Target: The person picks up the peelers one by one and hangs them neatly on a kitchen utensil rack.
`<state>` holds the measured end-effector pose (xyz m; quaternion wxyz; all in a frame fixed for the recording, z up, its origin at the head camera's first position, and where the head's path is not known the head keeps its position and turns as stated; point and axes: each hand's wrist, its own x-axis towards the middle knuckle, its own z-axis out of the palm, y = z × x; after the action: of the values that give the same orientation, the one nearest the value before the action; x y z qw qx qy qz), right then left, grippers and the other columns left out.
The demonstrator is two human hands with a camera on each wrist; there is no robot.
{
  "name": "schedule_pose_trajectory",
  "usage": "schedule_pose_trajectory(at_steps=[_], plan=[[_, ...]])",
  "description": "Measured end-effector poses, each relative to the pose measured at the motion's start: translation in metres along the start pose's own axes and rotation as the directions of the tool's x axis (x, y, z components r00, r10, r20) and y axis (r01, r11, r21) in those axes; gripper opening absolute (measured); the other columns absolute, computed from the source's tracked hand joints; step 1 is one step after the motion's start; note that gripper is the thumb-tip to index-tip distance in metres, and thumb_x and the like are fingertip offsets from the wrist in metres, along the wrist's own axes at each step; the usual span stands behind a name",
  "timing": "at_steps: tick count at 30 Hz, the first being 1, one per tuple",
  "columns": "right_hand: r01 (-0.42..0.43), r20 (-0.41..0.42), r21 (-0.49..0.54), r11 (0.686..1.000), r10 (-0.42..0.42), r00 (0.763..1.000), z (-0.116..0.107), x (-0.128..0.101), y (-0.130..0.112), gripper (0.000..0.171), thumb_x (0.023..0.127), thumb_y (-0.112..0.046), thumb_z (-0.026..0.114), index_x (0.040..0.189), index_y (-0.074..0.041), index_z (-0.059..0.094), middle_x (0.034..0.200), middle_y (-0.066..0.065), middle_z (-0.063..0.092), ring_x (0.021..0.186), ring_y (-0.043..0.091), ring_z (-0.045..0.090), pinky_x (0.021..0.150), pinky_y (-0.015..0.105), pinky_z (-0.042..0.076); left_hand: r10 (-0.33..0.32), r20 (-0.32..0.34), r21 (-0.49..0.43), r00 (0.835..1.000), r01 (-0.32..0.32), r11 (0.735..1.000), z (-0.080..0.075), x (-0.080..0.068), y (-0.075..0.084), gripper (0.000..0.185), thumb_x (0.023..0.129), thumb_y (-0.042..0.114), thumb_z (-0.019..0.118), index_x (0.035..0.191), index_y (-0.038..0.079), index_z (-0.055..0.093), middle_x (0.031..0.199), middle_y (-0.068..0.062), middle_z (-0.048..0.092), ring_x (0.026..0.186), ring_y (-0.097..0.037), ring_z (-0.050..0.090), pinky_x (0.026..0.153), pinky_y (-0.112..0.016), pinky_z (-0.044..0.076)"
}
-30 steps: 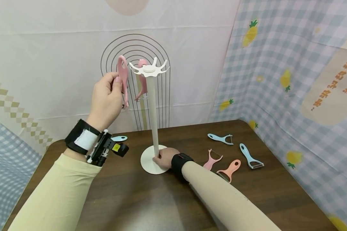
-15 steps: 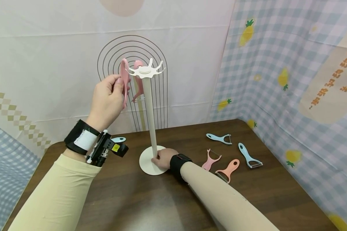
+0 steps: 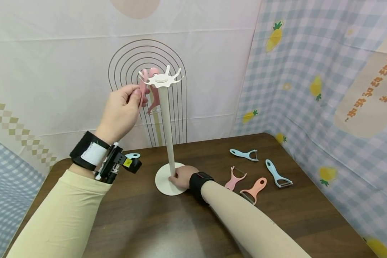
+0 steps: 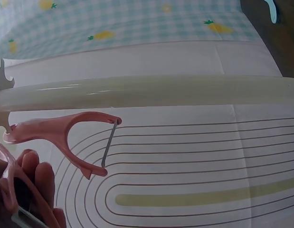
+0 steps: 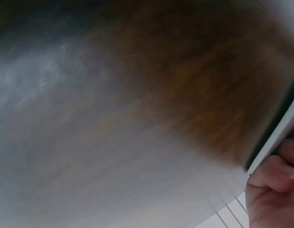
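A tall white hook stand [image 3: 165,118] rises from a round base [image 3: 165,184] on the brown table. My left hand [image 3: 122,109] is raised beside its top and pinches a pink peeler [image 3: 143,86] whose loop sits at a left hook. A second pink peeler [image 3: 154,96] hangs from the stand behind it; the left wrist view shows it [image 4: 66,140] under the pole [image 4: 151,90]. My right hand [image 3: 182,177] grips the pole just above the base; its fingers [image 5: 272,190] show at the base's edge in the blurred right wrist view.
To the right of the stand lie several peelers: a light blue one [image 3: 244,154], a pink one [image 3: 234,178], an orange one [image 3: 254,190] and another blue one [image 3: 278,174]. A blue handle [image 3: 133,156] peeks out behind my left wrist. Cloth backdrops close the back and right.
My left hand has carried the pink peeler rightward and a little down, from clear of the stand to its left hook. The right hand has stayed on the pole.
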<state>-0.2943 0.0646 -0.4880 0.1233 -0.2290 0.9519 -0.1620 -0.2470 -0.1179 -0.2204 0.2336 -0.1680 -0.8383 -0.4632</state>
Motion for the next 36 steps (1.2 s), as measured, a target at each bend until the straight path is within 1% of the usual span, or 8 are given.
schedule_pose_trajectory(at_steps=[5, 12, 14, 20, 24, 28, 32, 36], plan=[[0.003, -0.001, 0.002, 1.000, -0.003, 1.000, 0.000, -0.002, -0.001, 0.031, 0.093, -0.048, 0.054, 0.095, -0.021, 0.070, 0.080, -0.010, 0.064, 0.073, 0.009, 0.057, 0.069, 0.029, 0.046, 0.001, 0.028, -0.006, 1.000, -0.001, 1.000, 0.000, -0.002, -0.001, 0.034, 0.105, 0.020, 0.038, 0.110, -0.001, 0.065, 0.095, -0.015, 0.066, 0.088, -0.019, 0.063, 0.070, -0.022, 0.045], [0.006, 0.006, -0.002, 1.000, -0.006, 1.000, -0.001, -0.002, -0.002, 0.032, 0.094, -0.048, 0.054, 0.097, -0.021, 0.070, 0.083, -0.009, 0.065, 0.075, 0.009, 0.059, 0.071, 0.028, 0.046, 0.042, -0.011, 0.040, 0.999, -0.042, 0.998, -0.003, -0.004, -0.007, 0.032, 0.104, 0.020, 0.043, 0.115, 0.001, 0.066, 0.098, -0.011, 0.067, 0.087, -0.018, 0.062, 0.068, -0.023, 0.044], [0.008, 0.009, 0.002, 1.000, -0.008, 1.000, -0.001, -0.001, -0.001, 0.032, 0.094, -0.048, 0.054, 0.099, -0.021, 0.070, 0.085, -0.009, 0.066, 0.076, 0.009, 0.059, 0.072, 0.029, 0.046, 0.040, -0.017, 0.051, 0.999, -0.040, 0.998, -0.004, -0.005, -0.008, 0.031, 0.103, 0.020, 0.044, 0.115, 0.002, 0.066, 0.100, -0.010, 0.067, 0.090, -0.017, 0.063, 0.071, -0.022, 0.044], [0.004, 0.019, 0.002, 1.000, -0.004, 1.000, -0.001, 0.000, -0.001, 0.032, 0.094, -0.048, 0.054, 0.102, -0.021, 0.070, 0.085, -0.009, 0.066, 0.077, 0.009, 0.059, 0.072, 0.028, 0.046, 0.029, -0.049, 0.111, 0.998, -0.024, 0.994, -0.006, -0.012, -0.023, 0.029, 0.102, 0.023, 0.048, 0.115, 0.005, 0.067, 0.097, -0.009, 0.065, 0.086, -0.015, 0.056, 0.067, -0.025, 0.039], [0.007, 0.019, -0.004, 1.000, -0.007, 1.000, -0.001, 0.000, -0.002, 0.032, 0.094, -0.047, 0.053, 0.100, -0.021, 0.070, 0.082, -0.010, 0.065, 0.075, 0.008, 0.058, 0.071, 0.028, 0.046, -0.004, -0.080, 0.149, 0.997, 0.016, 0.989, -0.009, -0.018, -0.040, 0.031, 0.101, 0.025, 0.049, 0.114, 0.003, 0.066, 0.098, -0.011, 0.064, 0.086, -0.016, 0.053, 0.070, -0.027, 0.038], [0.008, 0.020, -0.004, 1.000, -0.008, 1.000, 0.000, -0.001, -0.001, 0.030, 0.094, -0.046, 0.053, 0.097, -0.021, 0.069, 0.078, -0.011, 0.063, 0.072, 0.008, 0.057, 0.069, 0.027, 0.045, -0.062, -0.076, 0.184, 0.995, 0.075, 0.980, -0.009, -0.026, -0.062, 0.033, 0.101, 0.027, 0.047, 0.114, 0.003, 0.066, 0.101, -0.011, 0.064, 0.088, -0.017, 0.053, 0.073, -0.031, 0.039], [-0.001, 0.028, -0.008, 1.000, 0.001, 1.000, 0.000, -0.002, -0.001, 0.030, 0.094, -0.046, 0.053, 0.097, -0.021, 0.069, 0.076, -0.011, 0.062, 0.071, 0.008, 0.056, 0.068, 0.027, 0.045, -0.108, -0.031, 0.231, 0.994, 0.112, 0.966, -0.006, -0.040, -0.092, 0.033, 0.101, 0.026, 0.047, 0.116, 0.002, 0.065, 0.098, -0.013, 0.063, 0.085, -0.021, 0.054, 0.071, -0.035, 0.041], [-0.010, 0.036, -0.016, 1.000, 0.011, 0.999, -0.003, -0.004, -0.005, 0.031, 0.095, -0.046, 0.051, 0.101, -0.021, 0.069, 0.079, -0.010, 0.063, 0.073, 0.008, 0.056, 0.070, 0.027, 0.045, -0.180, 0.073, 0.292, 0.981, 0.152, 0.944, -0.005, -0.058, -0.127, 0.034, 0.100, 0.022, 0.048, 0.120, -0.004, 0.061, 0.101, -0.020, 0.063, 0.089, -0.030, 0.060, 0.076, -0.043, 0.046]])
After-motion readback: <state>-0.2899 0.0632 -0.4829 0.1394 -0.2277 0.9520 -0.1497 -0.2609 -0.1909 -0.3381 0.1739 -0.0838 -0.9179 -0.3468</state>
